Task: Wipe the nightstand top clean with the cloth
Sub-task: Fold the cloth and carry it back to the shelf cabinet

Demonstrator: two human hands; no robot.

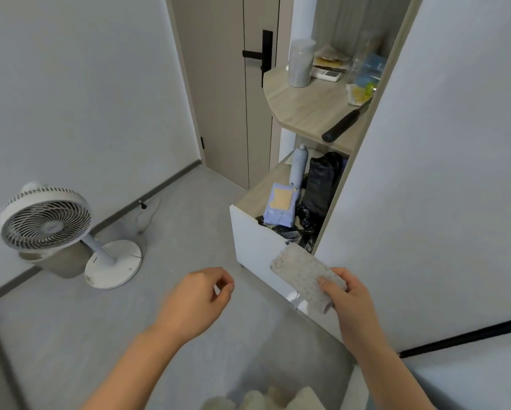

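My right hand grips a folded, speckled grey cloth by its near end, holding it in the air in front of a white cabinet front. My left hand hovers over the grey floor with its fingers curled loosely and nothing in them. Beyond the cloth, a low wooden surface at the foot of the tall white unit carries a pale blue packet, a light spray bottle and black plastic bags. I cannot tell whether this surface is the nightstand top.
A curved wooden shelf above holds a grey canister, papers, a remote, plastic bags and a black-handled knife. A white fan stands on the floor at left beside a bin. A closed door is ahead. Pale fluffy slippers show at the bottom edge.
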